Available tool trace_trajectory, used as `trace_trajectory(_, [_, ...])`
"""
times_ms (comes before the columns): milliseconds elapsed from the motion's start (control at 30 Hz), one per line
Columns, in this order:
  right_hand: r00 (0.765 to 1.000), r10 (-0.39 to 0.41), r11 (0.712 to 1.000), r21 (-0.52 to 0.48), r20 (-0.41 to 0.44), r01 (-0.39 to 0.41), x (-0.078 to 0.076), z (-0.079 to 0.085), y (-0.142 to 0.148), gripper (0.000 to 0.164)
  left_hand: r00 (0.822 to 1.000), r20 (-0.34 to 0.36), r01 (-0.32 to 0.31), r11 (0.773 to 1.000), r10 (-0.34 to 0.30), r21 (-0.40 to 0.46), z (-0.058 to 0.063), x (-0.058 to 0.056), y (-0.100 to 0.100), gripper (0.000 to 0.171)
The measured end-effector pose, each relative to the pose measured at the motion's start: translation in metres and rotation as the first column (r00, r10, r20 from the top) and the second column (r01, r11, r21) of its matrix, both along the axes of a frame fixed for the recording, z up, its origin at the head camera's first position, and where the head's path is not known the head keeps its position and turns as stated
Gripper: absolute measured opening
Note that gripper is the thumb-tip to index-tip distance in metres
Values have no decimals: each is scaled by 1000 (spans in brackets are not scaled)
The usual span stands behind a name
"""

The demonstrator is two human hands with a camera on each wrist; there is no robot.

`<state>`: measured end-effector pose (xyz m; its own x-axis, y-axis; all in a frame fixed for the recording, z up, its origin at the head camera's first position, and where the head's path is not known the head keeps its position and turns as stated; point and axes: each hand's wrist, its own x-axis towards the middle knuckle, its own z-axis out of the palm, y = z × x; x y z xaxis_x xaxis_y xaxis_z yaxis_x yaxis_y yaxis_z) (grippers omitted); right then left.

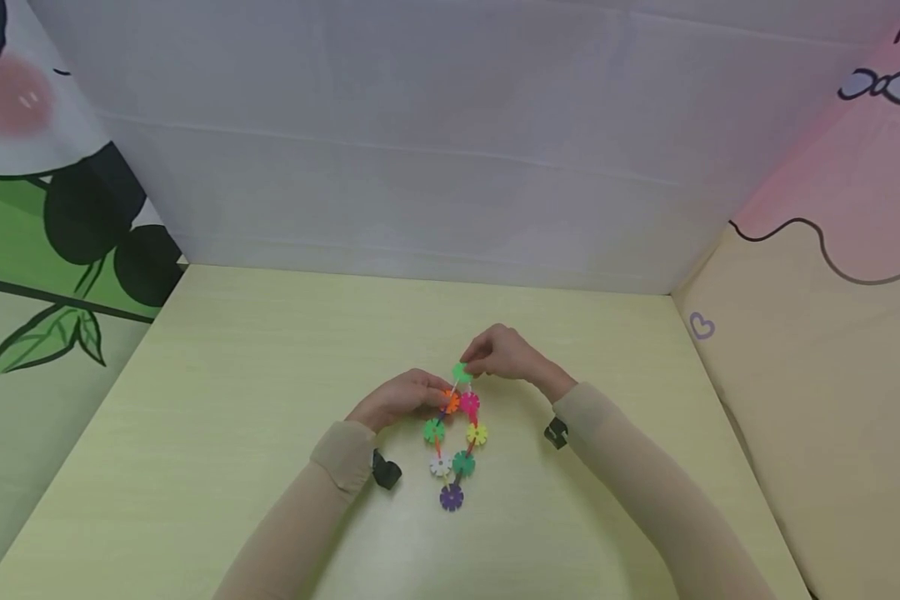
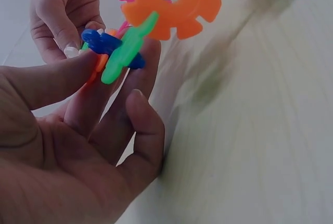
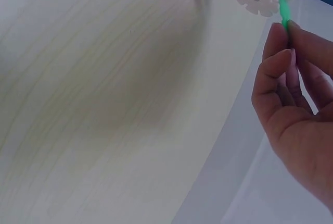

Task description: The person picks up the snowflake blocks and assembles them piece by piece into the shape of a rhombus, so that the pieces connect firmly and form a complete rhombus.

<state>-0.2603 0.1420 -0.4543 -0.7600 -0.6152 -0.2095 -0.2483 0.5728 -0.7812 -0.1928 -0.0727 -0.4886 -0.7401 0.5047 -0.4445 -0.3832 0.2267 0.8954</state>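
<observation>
Notched plastic snowflake discs, slotted edge to edge, make a loop in the head view. An orange disc (image 1: 451,402) and a pink disc (image 1: 469,402) sit near its top, a purple disc (image 1: 452,497) at its bottom. My left hand (image 1: 405,396) holds the loop at the orange disc. The left wrist view shows its thumb and fingers around a blue disc (image 2: 101,41) and a green disc (image 2: 125,54) seen edge-on. My right hand (image 1: 506,354) pinches a light green disc (image 1: 461,372) at the top, beside a whitish disc (image 3: 255,2) in the right wrist view.
Below the hands the loop's sides run through a yellow disc (image 1: 477,433), a white disc (image 1: 440,464) and other discs. They lie over a pale wood-grain table (image 1: 270,350). A light cloth wall (image 1: 420,192) stands behind, with printed panels at both sides.
</observation>
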Motion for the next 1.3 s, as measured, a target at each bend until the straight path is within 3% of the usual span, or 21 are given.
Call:
trace_trajectory(600, [998,47,998,31,-33,-46,-4,2,-4,5,1000,-21,-12,1000,11,-27,-8,-1,2,21])
trace_trajectory(1300, [992,121,992,48,-36,-119,-3,11,-10,3,1000,-15,-1,999,0,-44,2,4,4,25])
